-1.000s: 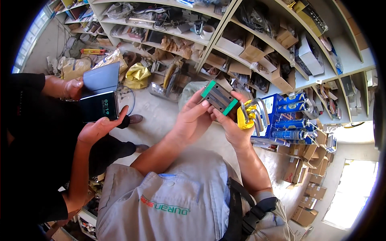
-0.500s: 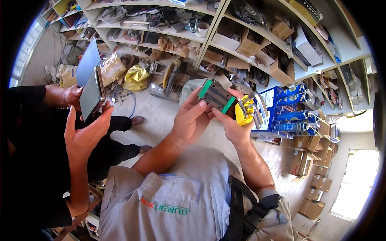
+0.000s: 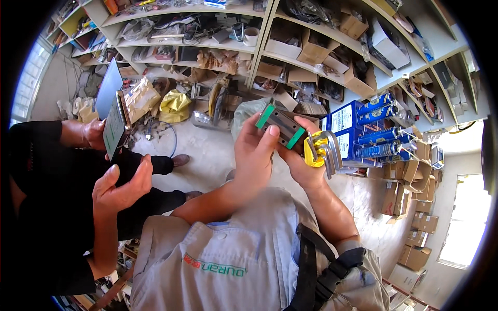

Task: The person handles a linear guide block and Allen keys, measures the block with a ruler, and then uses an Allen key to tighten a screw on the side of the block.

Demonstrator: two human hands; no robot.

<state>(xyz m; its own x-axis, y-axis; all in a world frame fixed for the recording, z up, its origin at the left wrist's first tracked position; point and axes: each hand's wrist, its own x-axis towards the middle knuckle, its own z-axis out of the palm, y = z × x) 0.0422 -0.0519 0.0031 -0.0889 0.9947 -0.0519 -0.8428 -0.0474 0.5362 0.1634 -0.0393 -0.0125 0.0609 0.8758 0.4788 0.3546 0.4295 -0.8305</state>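
Observation:
In front of my chest is a linear guide block (image 3: 280,126), dark metal with a green cap at each end. My left hand (image 3: 255,155) grips its left part, with the thumb pressed on top. My right hand (image 3: 305,165) is closed at its right end, the fingers partly hidden behind it. A hex key set (image 3: 322,150), several bent grey metal bars in a yellow holder, is also held in my right hand, sticking out to the right.
At my left a co-worker holds a phone (image 3: 115,127) and a blue-grey flat panel (image 3: 109,88); their other hand (image 3: 122,189) is open in the air. Loaded shelves (image 3: 259,52) stand ahead. Blue cartridges (image 3: 377,136) sit on blue boxes at right. A yellow bag (image 3: 175,107) lies on the floor.
My left thumb has moved up onto the top of the block, and the hex key set has turned slightly in my right hand. The co-worker's open hand has moved down, away from the phone.

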